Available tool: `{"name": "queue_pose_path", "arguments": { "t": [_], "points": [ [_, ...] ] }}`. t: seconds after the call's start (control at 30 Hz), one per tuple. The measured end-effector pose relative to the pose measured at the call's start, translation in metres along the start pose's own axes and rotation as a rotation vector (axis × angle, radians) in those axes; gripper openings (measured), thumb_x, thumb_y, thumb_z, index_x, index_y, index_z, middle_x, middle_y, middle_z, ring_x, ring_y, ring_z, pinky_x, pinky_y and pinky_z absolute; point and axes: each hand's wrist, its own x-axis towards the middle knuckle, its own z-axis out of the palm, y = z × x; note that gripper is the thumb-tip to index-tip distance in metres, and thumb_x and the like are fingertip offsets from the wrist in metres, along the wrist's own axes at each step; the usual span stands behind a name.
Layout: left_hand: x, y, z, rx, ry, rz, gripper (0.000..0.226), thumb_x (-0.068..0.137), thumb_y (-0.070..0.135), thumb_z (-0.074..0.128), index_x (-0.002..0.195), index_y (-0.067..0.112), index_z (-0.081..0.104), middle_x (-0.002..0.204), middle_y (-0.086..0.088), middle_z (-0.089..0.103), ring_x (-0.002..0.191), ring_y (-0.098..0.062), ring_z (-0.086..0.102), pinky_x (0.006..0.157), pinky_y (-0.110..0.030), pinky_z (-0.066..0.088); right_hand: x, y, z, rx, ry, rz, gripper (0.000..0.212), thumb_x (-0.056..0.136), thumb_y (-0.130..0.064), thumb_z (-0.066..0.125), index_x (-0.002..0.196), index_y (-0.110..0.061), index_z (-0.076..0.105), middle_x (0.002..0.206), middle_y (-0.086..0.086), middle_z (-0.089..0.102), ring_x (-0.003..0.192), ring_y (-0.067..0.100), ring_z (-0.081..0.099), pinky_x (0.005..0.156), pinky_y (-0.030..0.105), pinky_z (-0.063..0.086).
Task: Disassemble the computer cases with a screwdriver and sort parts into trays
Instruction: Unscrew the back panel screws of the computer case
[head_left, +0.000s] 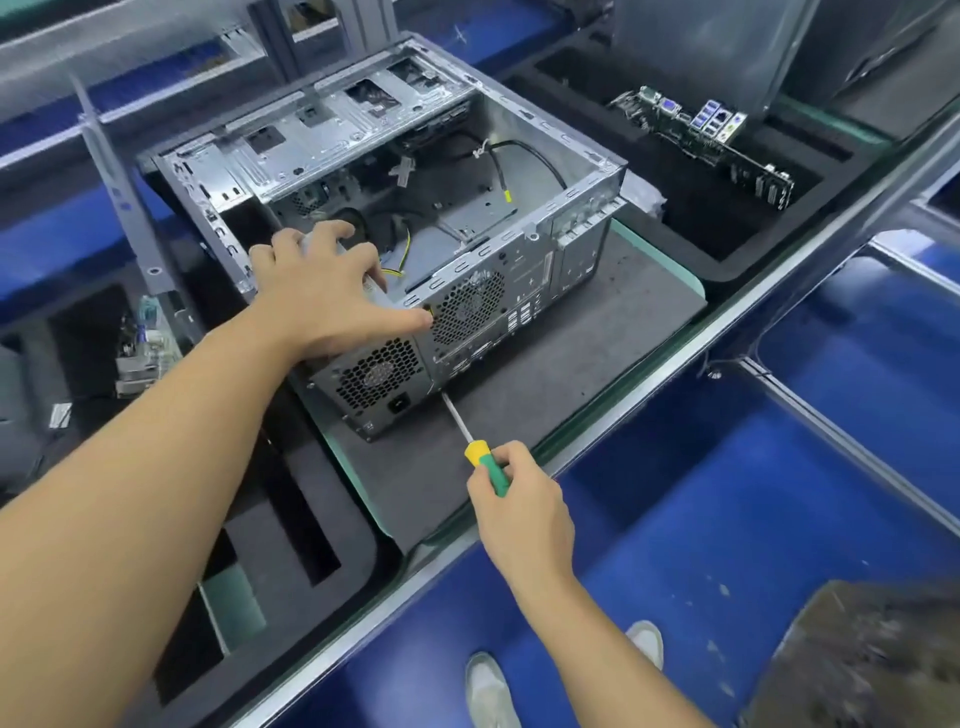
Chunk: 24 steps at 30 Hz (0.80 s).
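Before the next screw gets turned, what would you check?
1. Screwdriver gripped firmly: ok, the right hand holds its handle.
2. Tip seated in a screw: cannot tell; it meets the rear panel beside the power supply, but no screw head shows.
3. Computer case steadied: ok, the left hand presses on top, over the power supply.
4. Case lying flat on the grey mat: ok.
5. Tray has room: ok, it holds only a motherboard.

Yellow-green screwdriver, silver honeycomb-vented case, blue floor.
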Motion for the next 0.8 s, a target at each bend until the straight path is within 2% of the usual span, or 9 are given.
{"name": "queue_pose_path", "arguments": {
  "t": [0.13,0.37,0.5,0.6,0.7,0.8],
  "points": [
    [0.0,0.0,0.002,0.011,0.011,0.012,0.078,0.052,0.099,0.038,0.099,0.04,0.059,0.153,0.005,0.03,0.138,-0.037,0.024,0.109,-0.054,0.016,0.0,0.0,0.002,-0.026,0.025,-0.008,0.014,0.097,-0.041,0.05,0.089,-0.03,0.048,0.074,-0.008,0.056,0.062,0.012,0.048,0.049,0.031,0.032],
    [0.001,-0.002,0.005,0.014,0.033,0.021,0.079,0.052,0.1,0.037,0.099,0.04,0.06,0.154,0.005,0.031,0.138,-0.037,0.025,0.108,-0.054,0.017,-0.001,0.001,0.005,-0.021,0.054,-0.026,0.016,0.098,-0.04,0.051,0.088,-0.027,0.049,0.077,-0.006,0.056,0.063,0.014,0.047,0.051,0.032,0.035],
    [0.0,-0.004,0.004,-0.004,0.042,0.026,0.083,0.052,0.104,0.032,0.096,0.04,0.059,0.153,0.004,0.033,0.138,-0.038,0.026,0.107,-0.054,0.017,-0.002,0.001,0.006,-0.112,0.125,-0.078,0.019,0.099,-0.041,0.051,0.087,-0.028,0.046,0.08,-0.005,0.053,0.059,0.011,0.043,0.047,0.028,0.027],
    [0.0,-0.001,0.002,-0.118,0.065,-0.03,0.082,0.057,0.104,0.026,0.1,0.042,0.058,0.156,-0.001,0.03,0.14,-0.037,0.025,0.11,-0.054,0.015,0.0,0.003,0.004,-0.207,0.178,-0.139,0.012,0.1,-0.04,0.053,0.096,-0.029,0.051,0.086,-0.008,0.049,0.068,0.014,0.044,0.046,0.025,0.023],
    [0.001,0.006,0.0,-0.159,0.098,-0.099,0.088,0.065,0.099,0.021,0.123,0.042,0.056,0.157,-0.01,0.028,0.141,-0.037,0.025,0.111,-0.055,0.014,0.003,0.009,-0.001,-0.337,0.209,-0.217,0.014,0.099,-0.037,0.057,0.111,-0.03,0.057,0.095,-0.01,0.049,0.08,0.014,0.043,0.049,0.027,0.032],
    [-0.001,0.013,0.003,-0.061,0.119,-0.134,0.088,0.07,0.094,0.021,0.128,0.037,0.056,0.152,-0.015,0.035,0.139,-0.035,0.029,0.11,-0.053,0.016,0.007,0.011,-0.005,-0.359,0.189,-0.254,0.017,0.098,-0.036,0.06,0.114,-0.03,0.058,0.097,-0.009,0.05,0.083,0.015,0.046,0.054,0.03,0.043]
  ]
}}
